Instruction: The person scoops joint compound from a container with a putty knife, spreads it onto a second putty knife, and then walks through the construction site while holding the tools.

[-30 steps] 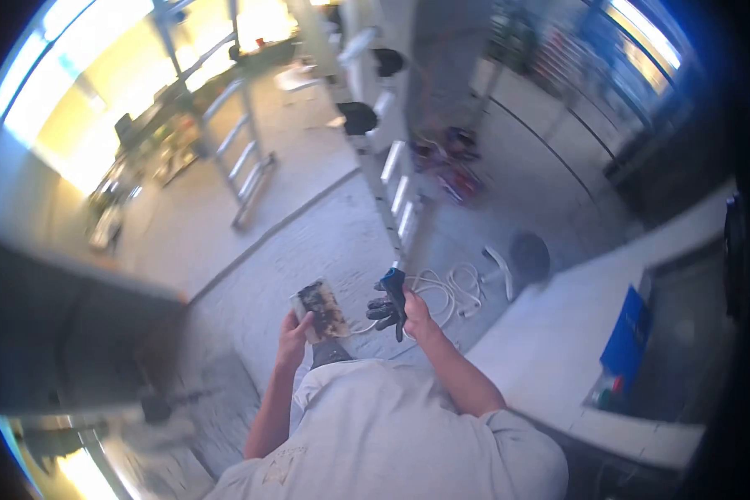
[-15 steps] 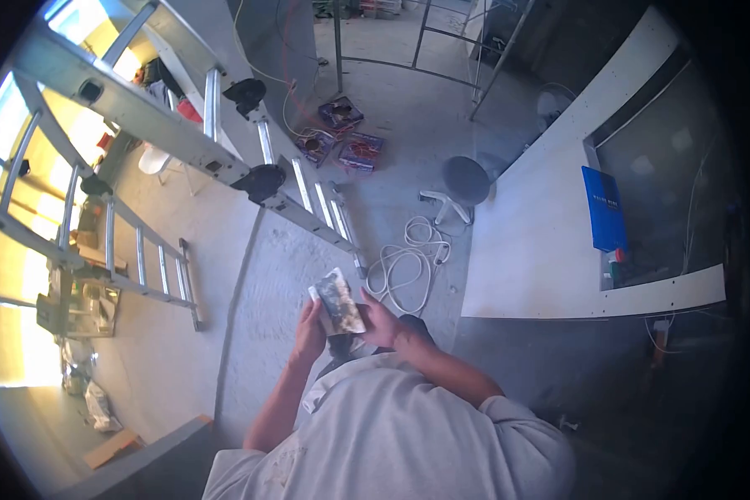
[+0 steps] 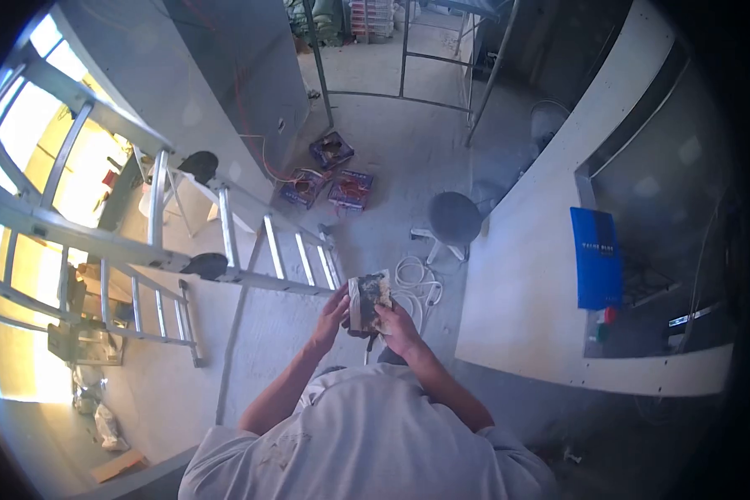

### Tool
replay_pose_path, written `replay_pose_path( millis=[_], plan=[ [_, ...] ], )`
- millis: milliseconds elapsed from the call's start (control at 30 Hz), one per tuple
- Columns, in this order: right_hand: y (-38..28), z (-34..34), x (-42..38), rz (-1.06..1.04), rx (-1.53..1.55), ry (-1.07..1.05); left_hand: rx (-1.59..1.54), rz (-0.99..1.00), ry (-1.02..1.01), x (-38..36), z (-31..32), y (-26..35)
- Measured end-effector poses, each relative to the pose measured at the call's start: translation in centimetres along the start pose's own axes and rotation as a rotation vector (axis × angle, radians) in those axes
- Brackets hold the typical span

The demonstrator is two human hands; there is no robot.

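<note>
Two aluminium ladders [image 3: 225, 242] cross the rough concrete floor [image 3: 375, 167] on my left; a round stool [image 3: 454, 218] and coiled white cable [image 3: 417, 287] lie ahead. My left hand [image 3: 332, 315] and right hand [image 3: 398, 325] both pinch a flat, stained rectangular card [image 3: 367, 302], held at chest height.

A round grey stool [image 3: 454, 218] stands on the concrete floor [image 3: 392, 125]. Just below it lies a coiled white cable [image 3: 417, 287]; left of it leans an aluminium ladder [image 3: 225, 225] (two black feet showing). Three coloured boxes [image 3: 332, 175] sit beyond the stool; a blue sheet [image 3: 596, 257] lies to its right.
</note>
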State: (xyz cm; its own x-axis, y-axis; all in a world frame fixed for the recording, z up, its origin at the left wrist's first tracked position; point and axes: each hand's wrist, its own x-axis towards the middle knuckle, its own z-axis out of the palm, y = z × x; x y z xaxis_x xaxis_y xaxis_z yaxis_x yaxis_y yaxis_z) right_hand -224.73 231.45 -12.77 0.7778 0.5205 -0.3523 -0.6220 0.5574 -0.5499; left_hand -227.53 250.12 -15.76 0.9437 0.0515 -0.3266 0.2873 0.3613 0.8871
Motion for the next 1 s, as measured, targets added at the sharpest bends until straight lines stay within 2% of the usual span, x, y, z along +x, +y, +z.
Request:
replay_pose_path(
  millis=[33,100,233,367,433,567,633,700,767,900,1000],
  plan=[
    [-1.8,-0.3,0.6,0.005,0.001,0.002,0.204,0.194,0.038,1.1,1.7,0.8],
    [-4.9,-0.8,2.2,-0.020,-0.058,0.147,0.475,0.301,0.169,2.9,4.7,2.9],
    [-10.0,-2.0,4.9,-0.115,0.003,0.061,0.438,0.313,0.188,7.9,9.5,5.5],
    [-12.5,-3.2,8.4,-0.158,-0.095,0.069,0.502,0.338,0.282,13.2,11.4,5.9],
    [-13.7,-3.1,9.5,-0.186,-0.142,0.141,0.511,0.382,0.310,15.6,12.0,6.7],
    [-16.8,-3.4,13.5,-0.288,-0.256,0.120,0.537,0.320,0.281,20.9,12.9,7.7],
    [-18.3,-4.0,16.1,-0.295,-0.256,0.139,0.648,0.310,0.286,23.9,13.5,9.7],
    [-20.1,-4.7,19.6,-0.292,-0.195,0.175,0.643,0.347,0.230,28.0,13.7,11.2],
    [-21.8,-5.5,23.8,-0.332,-0.167,0.201,0.671,0.477,0.235,32.9,13.9,12.9],
    [-27.6,-5.4,32.4,-0.393,-0.281,0.240,0.726,0.630,0.163,44.1,15.1,17.4],
    [-30.3,-6.1,38.9,-0.453,-0.384,0.280,0.723,0.607,0.085,51.9,15.7,20.1]
  ],
)
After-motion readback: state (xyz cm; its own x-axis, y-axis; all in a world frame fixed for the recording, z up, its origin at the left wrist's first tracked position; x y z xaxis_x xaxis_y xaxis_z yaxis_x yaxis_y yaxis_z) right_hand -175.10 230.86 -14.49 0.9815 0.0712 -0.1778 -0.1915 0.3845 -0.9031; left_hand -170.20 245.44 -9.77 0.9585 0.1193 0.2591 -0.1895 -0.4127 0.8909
